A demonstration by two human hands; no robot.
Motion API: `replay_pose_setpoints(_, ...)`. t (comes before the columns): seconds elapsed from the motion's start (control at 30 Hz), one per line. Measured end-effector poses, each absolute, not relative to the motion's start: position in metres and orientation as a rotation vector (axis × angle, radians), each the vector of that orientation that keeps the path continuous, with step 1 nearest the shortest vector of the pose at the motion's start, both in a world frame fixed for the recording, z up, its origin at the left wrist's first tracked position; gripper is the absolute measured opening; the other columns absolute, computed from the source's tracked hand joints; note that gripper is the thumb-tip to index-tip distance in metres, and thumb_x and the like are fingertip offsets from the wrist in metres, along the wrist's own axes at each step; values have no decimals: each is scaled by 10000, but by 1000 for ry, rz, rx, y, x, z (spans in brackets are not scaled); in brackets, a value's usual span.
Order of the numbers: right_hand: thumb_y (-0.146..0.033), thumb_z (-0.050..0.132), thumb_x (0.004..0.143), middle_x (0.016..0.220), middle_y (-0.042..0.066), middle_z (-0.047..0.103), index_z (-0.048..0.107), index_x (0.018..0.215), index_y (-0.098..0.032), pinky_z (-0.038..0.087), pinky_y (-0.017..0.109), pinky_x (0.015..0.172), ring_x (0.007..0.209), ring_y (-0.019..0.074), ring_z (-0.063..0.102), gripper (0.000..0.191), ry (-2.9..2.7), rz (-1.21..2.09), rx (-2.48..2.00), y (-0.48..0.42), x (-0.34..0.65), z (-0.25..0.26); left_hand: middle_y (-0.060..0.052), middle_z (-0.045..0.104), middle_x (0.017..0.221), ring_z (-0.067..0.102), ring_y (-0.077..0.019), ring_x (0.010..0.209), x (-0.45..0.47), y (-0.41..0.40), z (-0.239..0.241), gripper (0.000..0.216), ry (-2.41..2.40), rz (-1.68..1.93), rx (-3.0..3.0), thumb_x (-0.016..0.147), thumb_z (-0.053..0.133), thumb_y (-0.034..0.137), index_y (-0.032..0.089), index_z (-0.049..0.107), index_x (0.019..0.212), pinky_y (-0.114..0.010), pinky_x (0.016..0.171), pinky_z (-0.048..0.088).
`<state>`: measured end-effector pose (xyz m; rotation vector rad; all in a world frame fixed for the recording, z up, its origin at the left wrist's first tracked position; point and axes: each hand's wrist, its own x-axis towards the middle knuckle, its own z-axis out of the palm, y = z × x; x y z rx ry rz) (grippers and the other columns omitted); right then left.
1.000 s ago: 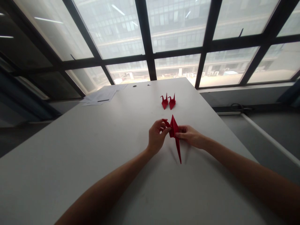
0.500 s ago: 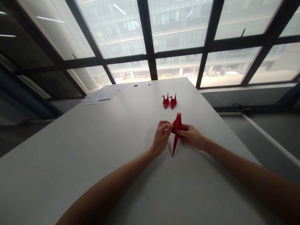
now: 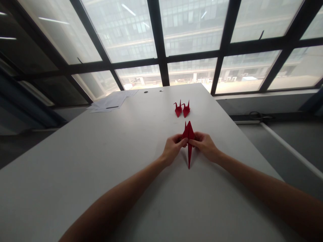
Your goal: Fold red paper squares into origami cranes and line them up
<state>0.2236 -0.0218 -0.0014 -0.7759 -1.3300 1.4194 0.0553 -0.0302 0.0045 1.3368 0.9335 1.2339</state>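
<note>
A folded red origami paper (image 3: 189, 130) is held between my two hands, just above the white table (image 3: 106, 168). One long narrow point hangs down toward me, and other points stick up on the far side. My left hand (image 3: 174, 146) pinches its left side, thumb on the near face. From the right, my right hand (image 3: 205, 144) grips it the same way, with the thumbs close together at the middle. The fingers behind the paper are partly hidden. Beyond it stand two finished red paper cranes, a left crane (image 3: 178, 111) and a right crane (image 3: 186, 111), side by side.
White paper sheets (image 3: 109, 102) lie spread at the far left of the table, with a dark pen (image 3: 112, 107) on them. Large framed windows (image 3: 191, 30) rise past the far edge. A white pipe (image 3: 290, 148) runs along the floor at right.
The red origami paper has turned so that a broad face now points toward me. My left hand has shifted from its left edge to a thumb grip at the middle.
</note>
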Motion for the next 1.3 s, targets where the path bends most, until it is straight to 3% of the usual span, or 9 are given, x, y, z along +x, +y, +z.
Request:
replay_pose_setpoints(0.2, -376, 809, 724, 816, 37, 750, 692, 914, -205, 483, 309, 652, 730, 189, 674, 281, -1298, 1369, -847, -23, 223, -2, -29, 683, 724, 559, -114, 629, 54, -30, 6, 225, 988, 1309, 1257, 731, 799, 349, 144, 739, 802, -253, 628, 461)
replay_pose_setpoints(0.37, -384, 822, 707, 772, 37, 730, 689, 815, -181, 473, 289, 619, 678, 167, 644, 265, -1287, 1353, -859, -21, 223, -3, -74, 734, 868, 590, -127, 697, 52, -28, 5, 284, 942, 1198, 1243, 772, 776, 372, 145, 771, 943, -271, 690, 473)
replay_pose_setpoints(0.53, -402, 833, 688, 775, 23, 717, 655, 918, -191, 502, 299, 638, 708, 183, 659, 360, -1240, 1302, -890, -20, 223, -2, -102, 749, 887, 634, -163, 766, 53, -26, 4, 311, 936, 1189, 1206, 739, 816, 376, 128, 783, 923, -285, 725, 468)
replay_pose_setpoints(0.63, -413, 821, 703, 738, 10, 682, 641, 834, -187, 490, 280, 605, 670, 160, 625, 317, -1283, 1212, -929, -21, 223, -3, -115, 750, 927, 656, -184, 819, 55, -26, 4, 310, 934, 1261, 1087, 727, 828, 371, 133, 783, 921, -292, 741, 474)
replay_pose_setpoints(0.9, -390, 768, 759, 851, 48, 689, 645, 865, -181, 532, 306, 634, 750, 187, 649, 265, -1505, 1081, -913, -25, 220, -4, -89, 741, 854, 620, -133, 711, 55, -25, 5, 277, 898, 1356, 936, 657, 876, 325, 121, 779, 818, -305, 759, 484)
replay_pose_setpoints(1.13, -298, 757, 775, 769, 6, 658, 587, 931, -200, 527, 298, 615, 686, 168, 634, 250, -1465, 1055, -875, -25, 219, -9, -112, 749, 969, 649, -169, 792, 55, -25, 3, 356, 904, 1338, 1064, 687, 858, 323, 138, 770, 978, -317, 770, 488)
replay_pose_setpoints(1.3, -285, 732, 791, 806, 18, 653, 607, 867, -193, 521, 294, 603, 682, 161, 623, 173, -1516, 976, -893, -24, 219, -8, -106, 746, 898, 640, -165, 756, 54, -23, 2, 295, 941, 1396, 1097, 701, 843, 315, 119, 774, 911, -328, 764, 498)
